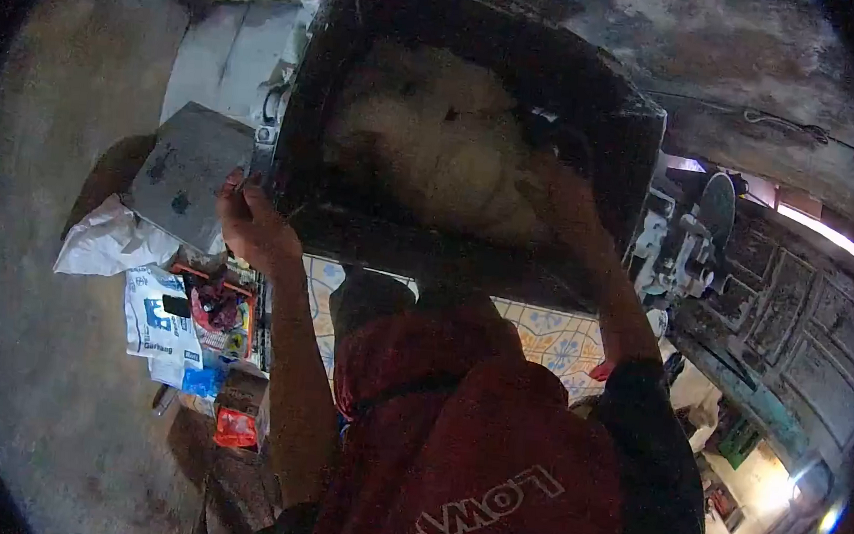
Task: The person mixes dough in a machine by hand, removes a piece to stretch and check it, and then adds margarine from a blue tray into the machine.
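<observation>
A large dark box-like trough (448, 254) lies in front of me, with a big pale, lumpy mass (427, 137) inside it. My right hand (558, 192) reaches over the near right side into the trough, at the right part of the mass; its fingers are dim and blurred. My left hand (250, 218) is at the trough's left edge, fingers bent near a small metal fitting (266, 135). Whether those fingers grip anything is hard to make out.
A grey flat panel (194, 173) leans at the left, above a white sack (113, 239) and a printed bag (157, 316). A red packet (236, 428) lies lower. Metal machinery (684, 247) stands right of the trough, near a wooden door (795, 306). The floor (552, 337) is tiled.
</observation>
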`<action>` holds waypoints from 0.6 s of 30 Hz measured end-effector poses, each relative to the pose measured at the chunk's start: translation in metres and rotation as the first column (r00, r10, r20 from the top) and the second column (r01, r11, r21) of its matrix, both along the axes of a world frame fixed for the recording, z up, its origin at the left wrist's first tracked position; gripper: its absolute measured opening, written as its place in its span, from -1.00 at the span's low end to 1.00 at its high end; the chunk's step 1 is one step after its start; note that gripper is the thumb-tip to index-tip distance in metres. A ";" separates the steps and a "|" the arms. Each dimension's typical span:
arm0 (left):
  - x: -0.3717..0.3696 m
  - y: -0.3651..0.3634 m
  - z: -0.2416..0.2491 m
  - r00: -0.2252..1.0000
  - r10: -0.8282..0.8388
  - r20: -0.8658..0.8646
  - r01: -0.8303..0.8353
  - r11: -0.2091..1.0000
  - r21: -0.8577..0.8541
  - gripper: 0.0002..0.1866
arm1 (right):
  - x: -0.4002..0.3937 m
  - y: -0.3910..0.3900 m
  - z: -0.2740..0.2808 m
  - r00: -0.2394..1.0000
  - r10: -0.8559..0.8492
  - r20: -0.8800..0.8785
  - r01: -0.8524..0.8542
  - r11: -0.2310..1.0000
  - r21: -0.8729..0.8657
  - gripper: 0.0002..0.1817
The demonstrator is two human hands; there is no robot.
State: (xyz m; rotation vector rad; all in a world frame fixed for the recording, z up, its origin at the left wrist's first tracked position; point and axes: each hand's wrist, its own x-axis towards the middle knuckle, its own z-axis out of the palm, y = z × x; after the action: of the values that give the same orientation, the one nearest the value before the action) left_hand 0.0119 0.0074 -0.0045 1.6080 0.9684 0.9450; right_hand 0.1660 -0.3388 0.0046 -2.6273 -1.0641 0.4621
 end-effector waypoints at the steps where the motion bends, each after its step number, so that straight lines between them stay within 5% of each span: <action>1: -0.001 0.001 -0.004 0.999 -0.012 0.047 0.012 1.000 -0.003 -0.76 | 0.002 -0.002 0.002 0.998 -0.061 -0.032 0.060 0.998 -0.020 -0.59; 7: -0.003 0.001 0.000 0.997 0.004 -0.082 -0.007 0.999 -0.032 -0.77 | 0.009 -0.009 0.022 0.957 -0.255 -0.140 0.245 0.966 -0.089 -0.59; 9: -0.002 0.002 -0.005 0.999 -0.002 0.039 0.005 0.996 -0.088 -0.77 | 0.004 -0.011 0.025 0.931 -0.319 -0.176 0.302 0.946 -0.115 -0.59; 12: -0.005 0.002 -0.008 1.000 -0.015 0.005 0.015 0.999 -0.047 -0.78 | -0.008 -0.014 0.014 0.991 -0.134 0.001 0.134 0.989 -0.063 -0.61; 15: -0.005 0.002 -0.009 1.000 0.010 -0.029 -0.011 1.000 -0.023 -0.79 | -0.024 0.002 0.004 0.998 0.053 -0.039 -0.058 0.986 -0.156 -0.56; 16: -0.004 0.003 -0.010 1.000 0.023 -0.022 -0.023 0.999 -0.028 -0.79 | -0.029 0.022 0.011 0.969 0.223 -0.110 -0.243 0.944 -0.223 -0.58; 18: -0.005 0.005 -0.015 0.999 0.042 -0.006 -0.042 0.999 -0.014 -0.79 | -0.039 0.044 -0.007 0.924 0.293 -0.245 -0.333 0.932 -0.142 -0.59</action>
State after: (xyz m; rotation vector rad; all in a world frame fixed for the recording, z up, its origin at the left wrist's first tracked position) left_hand 0.0069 0.0126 -0.0198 1.5843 1.0138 0.9608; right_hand 0.1269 -0.2946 -0.0022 -2.4796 -1.4331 0.9381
